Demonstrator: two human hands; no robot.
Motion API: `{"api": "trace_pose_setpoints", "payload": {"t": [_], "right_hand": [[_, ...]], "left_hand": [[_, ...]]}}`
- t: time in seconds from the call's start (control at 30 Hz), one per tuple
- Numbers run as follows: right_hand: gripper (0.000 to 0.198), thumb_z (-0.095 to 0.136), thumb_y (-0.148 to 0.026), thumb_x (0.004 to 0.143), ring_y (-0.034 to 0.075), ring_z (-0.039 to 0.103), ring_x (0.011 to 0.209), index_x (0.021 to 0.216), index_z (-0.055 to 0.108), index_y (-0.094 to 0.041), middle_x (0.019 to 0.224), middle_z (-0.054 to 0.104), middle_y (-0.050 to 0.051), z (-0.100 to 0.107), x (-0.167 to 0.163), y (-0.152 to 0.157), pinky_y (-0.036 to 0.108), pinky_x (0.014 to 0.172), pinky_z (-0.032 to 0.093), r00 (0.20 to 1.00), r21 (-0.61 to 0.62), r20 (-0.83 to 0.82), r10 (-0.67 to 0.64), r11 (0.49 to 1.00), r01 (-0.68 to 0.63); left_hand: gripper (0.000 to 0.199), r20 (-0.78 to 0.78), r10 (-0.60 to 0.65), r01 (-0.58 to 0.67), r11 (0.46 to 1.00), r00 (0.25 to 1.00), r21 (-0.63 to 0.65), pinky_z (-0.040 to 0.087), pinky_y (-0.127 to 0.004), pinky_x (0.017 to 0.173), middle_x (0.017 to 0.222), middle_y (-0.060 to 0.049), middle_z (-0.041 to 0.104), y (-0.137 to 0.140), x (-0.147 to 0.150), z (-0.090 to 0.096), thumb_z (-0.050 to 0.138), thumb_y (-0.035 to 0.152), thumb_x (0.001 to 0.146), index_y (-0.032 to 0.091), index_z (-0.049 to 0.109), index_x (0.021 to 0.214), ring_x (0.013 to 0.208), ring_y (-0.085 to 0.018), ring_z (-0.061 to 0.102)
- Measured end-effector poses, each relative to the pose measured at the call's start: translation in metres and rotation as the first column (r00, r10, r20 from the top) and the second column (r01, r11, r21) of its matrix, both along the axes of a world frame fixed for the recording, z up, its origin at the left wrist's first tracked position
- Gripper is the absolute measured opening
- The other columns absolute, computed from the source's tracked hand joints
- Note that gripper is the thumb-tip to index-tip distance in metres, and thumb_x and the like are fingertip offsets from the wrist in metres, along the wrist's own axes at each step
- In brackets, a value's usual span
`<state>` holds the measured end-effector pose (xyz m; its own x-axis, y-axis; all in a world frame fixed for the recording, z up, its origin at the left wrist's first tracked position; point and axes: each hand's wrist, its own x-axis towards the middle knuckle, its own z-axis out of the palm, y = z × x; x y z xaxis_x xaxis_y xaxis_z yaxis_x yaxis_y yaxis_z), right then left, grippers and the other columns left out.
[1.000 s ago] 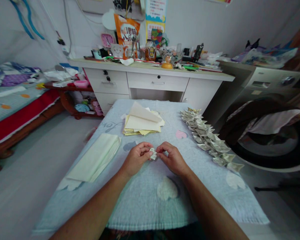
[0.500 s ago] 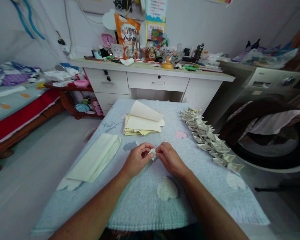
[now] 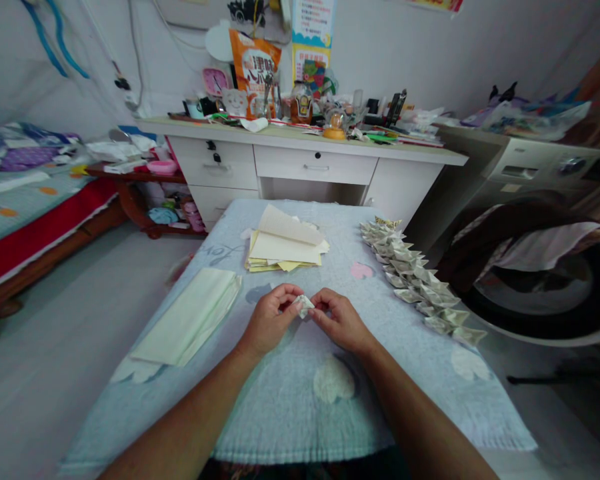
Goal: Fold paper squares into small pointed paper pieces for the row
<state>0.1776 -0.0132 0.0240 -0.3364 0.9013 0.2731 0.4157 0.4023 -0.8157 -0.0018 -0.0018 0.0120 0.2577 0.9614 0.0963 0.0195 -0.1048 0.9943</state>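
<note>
Far left on the blue cloth (image 3: 275, 413) lie folded pale-green sheets (image 3: 187, 317); then, beyond the hands, a loose paper stack (image 3: 287, 253). Left hand (image 3: 275, 317) pinches a small folded paper (image 3: 304, 306) — held over the cloth, between both hands. Compared with half a second ago, its outline looks more pointed, suggesting shaping is under way. Right hand (image 3: 341, 320) pinches its right corner, fingers curled. Farther right, a row of folded paper pieces (image 3: 415, 273) — well apart, not obstructing either hand.

"味" on the orange bag (image 3: 254, 67)
</note>
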Motion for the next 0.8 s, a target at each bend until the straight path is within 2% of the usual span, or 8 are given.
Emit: {"api": "trace_pose_setpoints", "payload": {"t": [0.47,0.7,0.8], "right_hand": [[0.026,0.054,-0.036,0.089,0.012,0.051,0.065,0.071,0.058,-0.018,0.069,0.055,-0.001,-0.0031,-0.0046,0.0015,0.024,0.065,0.04,0.991,-0.047,-0.128,-0.048,0.998,0.042],[0.026,0.054,-0.034,0.089,0.013,0.05,0.067,0.069,0.057,-0.018,0.068,0.053,-0.001,-0.0024,-0.0024,0.0033,0.025,0.065,0.038,0.995,-0.013,-0.095,-0.028,1.0,0.027],[0.025,0.053,-0.032,0.089,0.013,0.049,0.067,0.069,0.057,-0.018,0.068,0.053,-0.001,-0.0032,-0.0016,0.0035,0.025,0.065,0.038,0.998,0.002,-0.066,-0.015,1.0,0.015]], "left_hand": [[0.023,0.032,-0.007,0.007,1.0,0.999,-0.028,0.044,-0.024,0.065,0.075,0.0,0.066,-0.0015,0.0021,0.0023,0.064,0.032,0.08,0.017,0.058,0.096,0.068,-0.013,0.061],[0.03,-0.028,-0.056,0.056,0.998,0.998,-0.014,0.044,-0.025,0.068,0.08,-0.002,0.067,-0.0004,0.0005,0.0024,0.062,0.032,0.082,0.018,0.056,0.107,0.073,-0.015,0.061],[0.027,-0.11,-0.042,0.042,0.999,0.993,-0.005,0.044,-0.025,0.066,0.08,-0.003,0.065,0.0016,-0.0011,0.0018,0.065,0.033,0.078,0.016,0.063,0.099,0.072,-0.015,0.058]]}}
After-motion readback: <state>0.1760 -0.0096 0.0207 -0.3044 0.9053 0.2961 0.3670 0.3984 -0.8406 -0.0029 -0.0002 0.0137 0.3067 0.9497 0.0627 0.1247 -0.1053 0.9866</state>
